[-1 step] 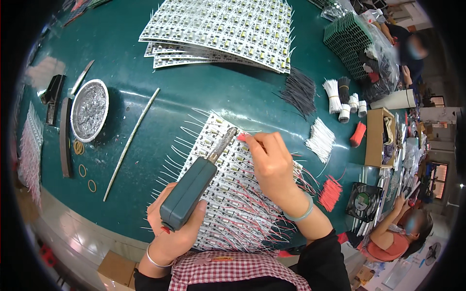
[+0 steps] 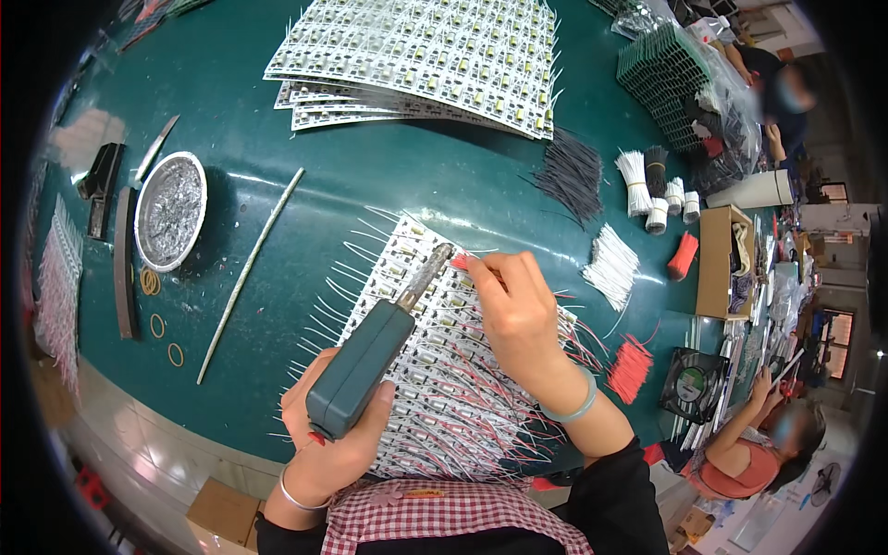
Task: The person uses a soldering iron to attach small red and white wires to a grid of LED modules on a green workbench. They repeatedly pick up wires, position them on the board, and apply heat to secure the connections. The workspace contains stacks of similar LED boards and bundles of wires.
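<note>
My left hand (image 2: 338,439) is wrapped round the dark green body of a soldering gun (image 2: 359,368). Its metal tip reaches up and right, over the upper part of a white circuit board panel (image 2: 407,254). Close beside that tip, my right hand (image 2: 518,310) pinches a small bunch of red wires (image 2: 460,263) between thumb and forefinger. White wires stick out along the panel's left edge. Red, black and white wires spread over its lower part and right side. Whether the tip touches the panel is too small to tell.
A stack of circuit board panels (image 2: 416,65) lies at the back. Loose black wires (image 2: 567,176), white wires (image 2: 610,266) and red wires (image 2: 631,368) lie right. A bowl of silvery scraps (image 2: 171,211) and a thin rod (image 2: 250,277) are left. A small fan (image 2: 692,384) sits far right; two people work beyond.
</note>
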`<control>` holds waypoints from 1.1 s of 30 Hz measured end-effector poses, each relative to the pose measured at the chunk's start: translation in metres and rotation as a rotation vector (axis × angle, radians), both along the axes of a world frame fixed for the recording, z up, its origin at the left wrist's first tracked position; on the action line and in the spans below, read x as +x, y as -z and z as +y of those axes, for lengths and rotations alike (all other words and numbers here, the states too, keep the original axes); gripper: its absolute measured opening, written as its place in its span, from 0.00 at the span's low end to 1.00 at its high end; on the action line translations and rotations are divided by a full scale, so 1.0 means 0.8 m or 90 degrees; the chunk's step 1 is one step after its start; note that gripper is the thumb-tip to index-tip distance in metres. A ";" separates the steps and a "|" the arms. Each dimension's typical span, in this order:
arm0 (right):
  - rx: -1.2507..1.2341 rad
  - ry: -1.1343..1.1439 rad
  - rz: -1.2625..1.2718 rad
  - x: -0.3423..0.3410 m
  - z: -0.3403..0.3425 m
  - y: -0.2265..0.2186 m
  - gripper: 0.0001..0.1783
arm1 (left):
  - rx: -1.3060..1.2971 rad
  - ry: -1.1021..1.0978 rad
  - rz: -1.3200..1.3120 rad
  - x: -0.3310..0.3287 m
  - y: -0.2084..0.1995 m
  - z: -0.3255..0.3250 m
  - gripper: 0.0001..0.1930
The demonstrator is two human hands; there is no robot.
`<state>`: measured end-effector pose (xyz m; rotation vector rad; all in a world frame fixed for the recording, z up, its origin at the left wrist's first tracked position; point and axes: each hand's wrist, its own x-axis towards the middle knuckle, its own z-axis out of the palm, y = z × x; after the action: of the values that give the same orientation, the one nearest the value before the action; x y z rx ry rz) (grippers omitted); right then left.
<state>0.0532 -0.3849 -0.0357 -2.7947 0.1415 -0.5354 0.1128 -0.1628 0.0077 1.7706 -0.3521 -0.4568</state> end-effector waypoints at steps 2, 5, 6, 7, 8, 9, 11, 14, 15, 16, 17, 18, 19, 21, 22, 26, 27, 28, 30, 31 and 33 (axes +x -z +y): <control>0.014 -0.003 -0.004 0.002 0.000 0.001 0.20 | 0.006 -0.004 0.008 -0.002 0.002 -0.001 0.12; 0.040 -0.011 -0.011 0.004 -0.004 0.001 0.20 | 0.000 0.003 -0.004 -0.002 0.006 -0.003 0.12; 0.049 -0.017 -0.014 0.004 -0.006 0.001 0.20 | 0.008 0.006 -0.008 -0.001 0.005 -0.004 0.12; 0.059 -0.025 -0.018 0.004 -0.008 0.001 0.20 | 0.017 0.007 -0.012 -0.001 0.003 -0.005 0.11; 0.060 -0.023 -0.015 0.004 -0.009 0.001 0.20 | 0.026 0.009 -0.016 0.000 0.002 -0.005 0.11; 0.061 -0.022 -0.011 0.004 -0.009 0.000 0.20 | 0.024 0.008 -0.026 0.001 0.002 -0.006 0.11; 0.063 -0.020 -0.005 0.005 -0.010 -0.001 0.19 | 0.018 0.007 -0.046 0.002 0.004 -0.008 0.11; 0.063 -0.022 -0.001 0.004 -0.010 -0.001 0.19 | 0.041 0.026 -0.055 0.004 0.002 -0.010 0.10; 0.062 -0.024 0.000 0.004 -0.010 -0.001 0.19 | 0.039 0.025 -0.041 0.004 0.003 -0.010 0.09; 0.060 -0.025 0.000 0.004 -0.010 -0.001 0.19 | 0.036 0.025 -0.028 0.004 0.003 -0.011 0.09; 0.057 -0.024 0.002 0.004 -0.010 -0.002 0.19 | 0.034 0.024 -0.015 0.004 0.003 -0.011 0.09; 0.053 -0.024 0.004 0.004 -0.010 -0.003 0.19 | 0.036 0.024 -0.017 0.004 0.003 -0.012 0.08; 0.050 -0.024 0.006 0.004 -0.010 -0.003 0.19 | 0.039 0.023 -0.018 0.004 0.003 -0.013 0.08; 0.043 -0.022 0.011 0.004 -0.009 -0.004 0.18 | 0.038 0.019 -0.014 0.003 0.004 -0.014 0.08; 0.039 -0.022 0.013 0.004 -0.008 -0.004 0.18 | 0.035 0.016 -0.009 0.002 0.005 -0.014 0.08; 0.026 -0.023 0.007 0.005 -0.008 -0.003 0.18 | 0.050 0.022 -0.008 0.002 0.006 -0.014 0.07; 0.022 -0.023 0.004 0.005 -0.008 -0.002 0.18 | 0.049 0.021 -0.011 0.003 0.006 -0.014 0.07; 0.018 -0.023 0.002 0.005 -0.007 -0.001 0.18 | 0.048 0.021 -0.013 0.003 0.005 -0.015 0.07; 0.014 -0.025 0.003 0.005 -0.006 -0.002 0.17 | 0.046 0.019 -0.012 0.003 0.005 -0.015 0.06; 0.013 -0.026 0.003 0.006 -0.006 -0.003 0.17 | 0.046 0.019 -0.008 0.002 0.006 -0.015 0.06; -0.002 -0.030 0.002 0.006 -0.005 -0.004 0.17 | 0.045 0.017 -0.003 0.002 0.008 -0.015 0.06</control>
<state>0.0580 -0.3891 -0.0328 -2.7950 0.0756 -0.5197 0.1142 -0.1751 0.0017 1.8378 -0.3671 -0.4891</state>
